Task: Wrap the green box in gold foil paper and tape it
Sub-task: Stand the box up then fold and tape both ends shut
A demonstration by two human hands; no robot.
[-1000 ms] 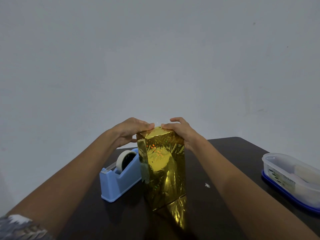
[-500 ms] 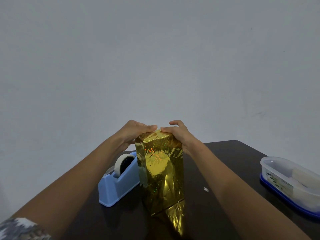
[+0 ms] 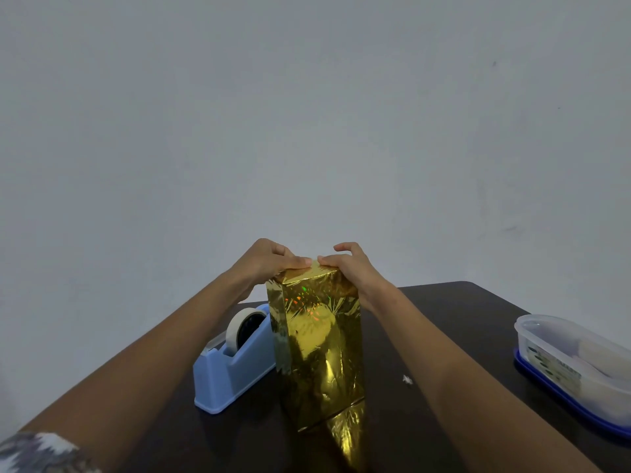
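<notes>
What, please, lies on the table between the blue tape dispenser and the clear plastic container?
Head view: the upright foil-wrapped box, the person's right forearm and a small white scrap on the dark table.

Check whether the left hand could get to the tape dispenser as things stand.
Probably yes: the tape dispenser sits just below the left hand, beside the wrapped box, nothing between them.

Foil-wrapped box (image 3: 317,349) is gleaming gold, flecked orange and green. Left of it, tape dispenser (image 3: 232,373) is showing pale blue, its roll (image 3: 239,327) white; right of it, clear container (image 3: 573,363) is showing a dark-blue base.
</notes>
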